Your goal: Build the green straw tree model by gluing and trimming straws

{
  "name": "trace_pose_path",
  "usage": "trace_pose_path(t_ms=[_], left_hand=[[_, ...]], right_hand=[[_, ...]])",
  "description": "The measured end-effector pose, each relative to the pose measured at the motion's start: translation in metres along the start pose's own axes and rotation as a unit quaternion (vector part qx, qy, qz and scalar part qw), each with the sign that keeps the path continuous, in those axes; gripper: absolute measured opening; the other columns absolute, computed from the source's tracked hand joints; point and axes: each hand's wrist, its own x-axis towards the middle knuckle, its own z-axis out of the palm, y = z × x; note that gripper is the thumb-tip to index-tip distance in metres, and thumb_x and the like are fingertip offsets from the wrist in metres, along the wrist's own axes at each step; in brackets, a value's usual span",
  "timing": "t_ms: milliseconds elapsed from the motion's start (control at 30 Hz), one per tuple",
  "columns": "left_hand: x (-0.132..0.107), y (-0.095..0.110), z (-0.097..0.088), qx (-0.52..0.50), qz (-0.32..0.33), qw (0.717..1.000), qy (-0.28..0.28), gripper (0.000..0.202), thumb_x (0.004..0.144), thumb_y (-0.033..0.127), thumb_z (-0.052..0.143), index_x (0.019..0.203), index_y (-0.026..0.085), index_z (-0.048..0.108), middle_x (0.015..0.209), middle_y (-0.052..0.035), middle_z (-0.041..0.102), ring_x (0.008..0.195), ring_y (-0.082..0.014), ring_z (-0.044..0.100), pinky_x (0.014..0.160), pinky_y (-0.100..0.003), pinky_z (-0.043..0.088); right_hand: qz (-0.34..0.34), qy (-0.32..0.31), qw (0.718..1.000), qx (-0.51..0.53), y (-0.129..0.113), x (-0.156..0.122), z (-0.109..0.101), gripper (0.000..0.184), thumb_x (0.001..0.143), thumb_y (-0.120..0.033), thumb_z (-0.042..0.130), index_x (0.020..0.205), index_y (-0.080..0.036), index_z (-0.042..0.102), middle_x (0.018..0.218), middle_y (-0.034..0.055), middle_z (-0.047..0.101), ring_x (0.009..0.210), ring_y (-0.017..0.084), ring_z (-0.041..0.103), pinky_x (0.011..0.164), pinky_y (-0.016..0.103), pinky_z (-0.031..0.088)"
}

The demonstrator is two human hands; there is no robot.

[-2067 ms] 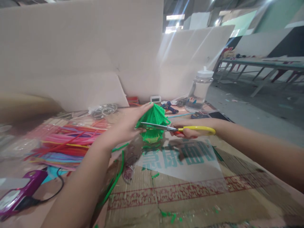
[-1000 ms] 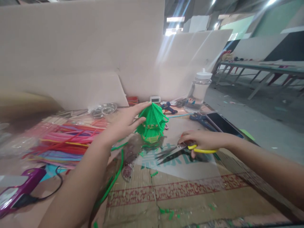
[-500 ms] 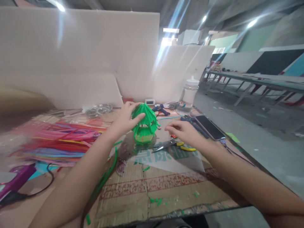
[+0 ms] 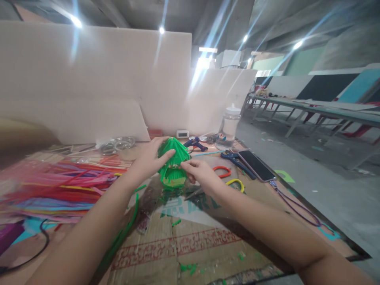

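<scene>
A small green tree-like figure [image 4: 174, 152], built in tiers of what look like pipe cleaners, stands upright on the cardboard. My left hand [image 4: 152, 156] is closed around its upper left side, thumb across the front. At the right edge, my right hand [image 4: 197, 172] pinches the figure near the gap between its tiers with thumb and forefinger; the fingertips partly hide that spot. Under my right hand and wrist lie scissors [image 4: 235, 185] with yellow on the handle, their blade pointing left. A red-orange handle loop [image 4: 230, 171] shows just beyond the wrist.
Many coloured pipe cleaners [image 4: 68, 184] are piled at left. Behind the figure lie a dark blue glue gun [image 4: 196, 144] and a small white clock-like device [image 4: 182, 133]. Dark-handled pliers [image 4: 234, 158], a phone [image 4: 257, 165] and a clear bottle [image 4: 230, 126] sit at right. Green scraps [image 4: 188, 268] dot the cardboard [image 4: 148, 245].
My right hand has moved left from above the scissors to the figure and now pinches its right edge. My left hand keeps its hold. The whole view has shifted slightly.
</scene>
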Motion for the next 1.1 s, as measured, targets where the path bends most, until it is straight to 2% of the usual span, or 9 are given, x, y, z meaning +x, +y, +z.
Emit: trace_pose_path(t_ms=[200, 300, 400, 533, 633, 767, 933, 1000, 1100], left_hand=[[0.0, 0.005, 0.001, 0.025, -0.007, 1.0, 0.016, 0.051, 0.092, 0.049, 0.052, 0.129, 0.013, 0.052, 0.127, -0.0138, 0.059, 0.122, -0.0263, 0.055, 0.107, -0.043, 0.042], [-0.001, 0.006, 0.001, 0.025, -0.017, 0.999, 0.018, 0.049, 0.091, 0.048, 0.052, 0.128, 0.015, 0.053, 0.127, -0.0129, 0.06, 0.12, -0.0261, 0.056, 0.106, -0.043, 0.042], [-0.001, 0.007, 0.001, 0.028, -0.021, 0.999, 0.025, 0.049, 0.091, 0.048, 0.053, 0.128, 0.015, 0.053, 0.126, -0.0133, 0.061, 0.119, -0.0264, 0.056, 0.105, -0.044, 0.043], [0.0, 0.008, 0.003, 0.052, -0.019, 0.998, 0.041, 0.049, 0.09, 0.048, 0.055, 0.126, 0.014, 0.055, 0.124, -0.0139, 0.061, 0.119, -0.0278, 0.056, 0.105, -0.045, 0.043], [0.0, 0.009, 0.004, 0.067, -0.016, 0.997, 0.044, 0.047, 0.091, 0.046, 0.055, 0.125, 0.014, 0.055, 0.122, -0.0136, 0.062, 0.118, -0.028, 0.056, 0.105, -0.045, 0.042], [0.0, 0.01, 0.005, 0.066, -0.009, 0.997, 0.043, 0.047, 0.091, 0.046, 0.055, 0.124, 0.013, 0.056, 0.121, -0.0137, 0.062, 0.118, -0.0281, 0.056, 0.104, -0.044, 0.043], [-0.001, 0.01, 0.005, 0.064, -0.008, 0.997, 0.047, 0.048, 0.091, 0.047, 0.055, 0.126, 0.014, 0.054, 0.123, -0.0138, 0.061, 0.119, -0.0281, 0.056, 0.104, -0.045, 0.043], [-0.001, 0.01, 0.005, 0.065, -0.01, 0.997, 0.046, 0.048, 0.091, 0.046, 0.055, 0.126, 0.013, 0.054, 0.123, -0.0145, 0.061, 0.118, -0.0283, 0.056, 0.104, -0.045, 0.043], [-0.001, 0.01, 0.004, 0.069, -0.009, 0.997, 0.043, 0.049, 0.091, 0.047, 0.055, 0.125, 0.011, 0.055, 0.121, -0.015, 0.062, 0.117, -0.0286, 0.057, 0.103, -0.045, 0.043]], right_hand=[[-0.068, 0.029, 0.994, -0.077, 0.001, 0.003, -0.006, 0.04, 0.071, -0.054, 0.074, 0.074, -0.02, 0.054, 0.06, -0.0059, 0.046, 0.054, 0.009, 0.038, 0.051, 0.024, 0.027], [-0.108, 0.031, 0.988, -0.103, -0.002, 0.004, -0.013, 0.031, 0.082, -0.049, 0.063, 0.076, -0.019, 0.057, 0.062, -0.0047, 0.047, 0.055, 0.01, 0.039, 0.053, 0.026, 0.029], [-0.117, 0.034, 0.987, -0.108, -0.003, 0.003, -0.014, 0.032, 0.086, -0.049, 0.055, 0.075, -0.019, 0.058, 0.059, -0.0046, 0.044, 0.055, 0.011, 0.038, 0.054, 0.027, 0.029], [-0.119, 0.089, 0.984, -0.102, 0.0, 0.002, -0.007, 0.031, 0.076, -0.049, 0.066, 0.084, -0.019, 0.062, 0.061, -0.0049, 0.044, 0.058, 0.012, 0.04, 0.055, 0.027, 0.032], [-0.102, 0.117, 0.98, -0.123, 0.0, 0.002, -0.001, 0.027, 0.074, -0.044, 0.068, 0.084, -0.019, 0.061, 0.058, -0.0071, 0.039, 0.055, 0.011, 0.037, 0.054, 0.027, 0.03], [-0.077, 0.096, 0.987, -0.1, -0.002, 0.003, 0.001, 0.023, 0.076, -0.041, 0.064, 0.079, -0.019, 0.056, 0.059, -0.007, 0.043, 0.054, 0.01, 0.037, 0.053, 0.026, 0.029], [-0.109, 0.066, 0.989, -0.068, 0.0, 0.004, -0.003, 0.029, 0.078, -0.046, 0.063, 0.071, -0.019, 0.054, 0.063, -0.0049, 0.047, 0.058, 0.01, 0.041, 0.055, 0.025, 0.031], [-0.082, 0.034, 0.995, -0.048, -0.001, 0.005, -0.006, 0.035, 0.079, -0.051, 0.064, 0.069, -0.018, 0.056, 0.058, -0.0056, 0.043, 0.053, 0.009, 0.036, 0.051, 0.025, 0.027], [-0.006, -0.005, 1.0, 0.006, -0.003, 0.006, -0.01, 0.041, 0.077, -0.057, 0.064, 0.07, -0.017, 0.06, 0.048, -0.0086, 0.035, 0.044, 0.007, 0.024, 0.046, 0.026, 0.015]])
